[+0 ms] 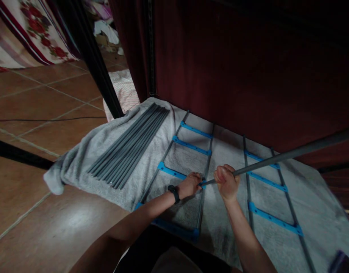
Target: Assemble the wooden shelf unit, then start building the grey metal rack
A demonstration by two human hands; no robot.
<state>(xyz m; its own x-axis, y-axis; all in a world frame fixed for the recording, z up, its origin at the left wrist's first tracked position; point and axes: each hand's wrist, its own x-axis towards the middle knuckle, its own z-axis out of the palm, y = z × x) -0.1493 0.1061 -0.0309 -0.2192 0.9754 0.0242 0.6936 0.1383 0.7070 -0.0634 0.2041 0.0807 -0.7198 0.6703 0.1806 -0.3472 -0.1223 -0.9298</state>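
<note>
My right hand (227, 182) is wrapped round a long grey tube (265, 162), which slants up to the right edge of view. The tube's lower end meets a blue connector bar (174, 173) of the left ladder-like frame, close to my left hand (190, 184). The left fingers are closed round the end of that blue bar, and a dark band sits on the wrist. Grey side tubes (207, 163) and several blue crossbars make up this frame. A second frame with blue crossbars (273, 218) lies to the right. The exact joint is partly hidden by my fingers.
A bundle of grey tubes (131, 146) lies on the grey blanket (77, 167) at left. Black metal posts (94, 60) rise at the left, and a dark red curtain (233, 68) hangs behind. Brown floor tiles (35, 102) surround the left side, with a thin cable crossing them.
</note>
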